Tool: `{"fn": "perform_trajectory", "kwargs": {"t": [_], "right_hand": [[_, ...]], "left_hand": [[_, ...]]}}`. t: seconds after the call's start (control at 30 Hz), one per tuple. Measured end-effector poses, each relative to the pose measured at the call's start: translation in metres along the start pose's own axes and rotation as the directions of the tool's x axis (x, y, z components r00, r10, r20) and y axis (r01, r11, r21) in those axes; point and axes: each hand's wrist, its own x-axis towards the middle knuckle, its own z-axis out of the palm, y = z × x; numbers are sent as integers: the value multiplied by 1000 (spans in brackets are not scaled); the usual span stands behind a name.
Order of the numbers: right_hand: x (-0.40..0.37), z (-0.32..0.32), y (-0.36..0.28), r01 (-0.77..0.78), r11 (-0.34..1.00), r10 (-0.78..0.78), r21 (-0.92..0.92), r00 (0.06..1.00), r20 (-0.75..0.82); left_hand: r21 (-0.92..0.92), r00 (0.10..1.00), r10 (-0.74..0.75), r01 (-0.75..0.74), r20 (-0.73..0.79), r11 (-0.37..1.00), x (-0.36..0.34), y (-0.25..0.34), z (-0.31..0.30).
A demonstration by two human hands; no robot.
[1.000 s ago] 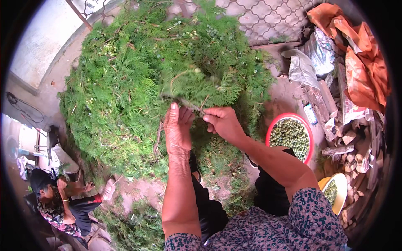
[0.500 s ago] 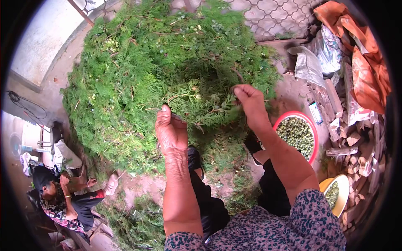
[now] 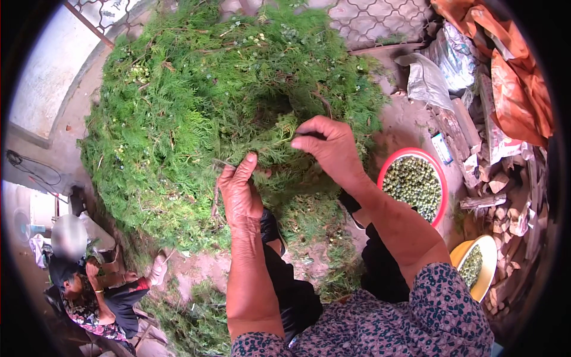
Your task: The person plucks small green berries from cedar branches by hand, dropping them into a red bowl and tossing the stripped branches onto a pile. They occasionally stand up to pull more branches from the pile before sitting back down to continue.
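A leafy evergreen sprig (image 3: 269, 143) with flat, scaly green foliage is pinched at its stem between the thumb and fingers of my left hand (image 3: 241, 196). My right hand (image 3: 333, 152) is curled in a pinch at the sprig's far, yellowish tips. Whatever lies between those right fingertips is too small to make out. Below and beyond both hands spreads a big heap of cut evergreen branches (image 3: 160, 119), dotted with small pale green cones.
To the right stand a red-rimmed basin (image 3: 443, 196) full of small green cones and a yellow basin (image 3: 491, 268) holding more. Split firewood (image 3: 505, 229), sacks (image 3: 425, 80) and an orange tarp (image 3: 517, 89) line the right side. Another person (image 3: 95, 291) sits at lower left.
My right hand has moved left, closer to my left hand, and now meets the sprig's tips. My left hand still grips the stem. The whole view has shifted slightly.
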Motion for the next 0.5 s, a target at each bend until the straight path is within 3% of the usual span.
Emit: {"fn": "perform_trajectory", "kwargs": {"t": [0.07, 0.13, 0.2, 0.27, 0.33, 0.4, 0.5], "right_hand": [[3, -5, 0, -31, 996, 35, 87, 999, -39], [3, -8, -1, -256, 901, 284, 351, 958, -30], [6, -13, 5, -288, 870, 320, 400, 947, -15], [16, -29, 3, -271, 720, 467, 638, 871, -157], [22, -41, 3, -243, 760, 432, 602, 882, -189], [21, -43, -4, -226, 615, 403, 756, 913, -56], [19, -45, 8, -306, 595, 422, 743, 906, 36]], "left_hand": [[-21, 1000, -3, 3, 20, 1000, -3, -2, 0], [-13, 994, -37, 38, 100, 999, -4, -8, 1], [7, 994, -58, 58, 95, 998, -6, -8, 4], [-41, 996, -79, 77, -45, 996, -6, -2, -1], [-106, 997, -62, 57, -49, 993, -1, 2, -8], [-264, 1000, -27, 23, -11, 964, 9, 0, -17], [-398, 998, -55, 39, -28, 916, 18, 1, -27]]}}
